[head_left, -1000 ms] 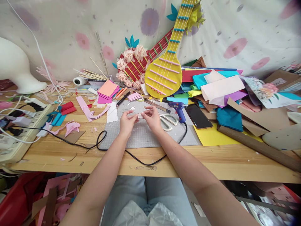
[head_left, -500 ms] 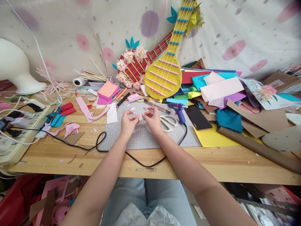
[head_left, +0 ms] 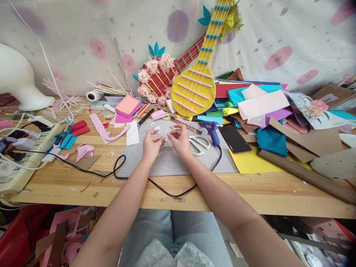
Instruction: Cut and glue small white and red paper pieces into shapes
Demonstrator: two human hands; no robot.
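A small pale piece (head_left: pixel 167 137), perhaps paper or foam, sits between the fingertips of the person's two hands, just above the cutting mat; it is too small and too covered to tell its shape. The right hand (head_left: pixel 180 141) appears to pinch it between thumb and fingertip. The left hand (head_left: pixel 151 145) has thumb and forefinger close together at its other side, though whether they grip it or only touch it cannot be told. For so slight a piece, a light hold with the very tips looks best: firm enough to stop it slipping, soft enough not to crease it, with one hand steadying while the other makes small adjustments. Working low over the grey gridded cutting mat (head_left: pixel 161 166) should help, since a dropped bit would land near at hand, though white scraps (head_left: pixel 157 128) lying just beyond the left fingers could be mistaken for it. Scissors (head_left: pixel 202 142) lie just beside the right hand, and farther right a blue glue gun (head_left: pixel 213 132) rests near a black phone (head_left: pixel 236 138); keeping the right wrist clear of the glue gun's nozzle seems wise. Behind stands a yellow lute-shaped model (head_left: pixel 193 93) with pink bars.
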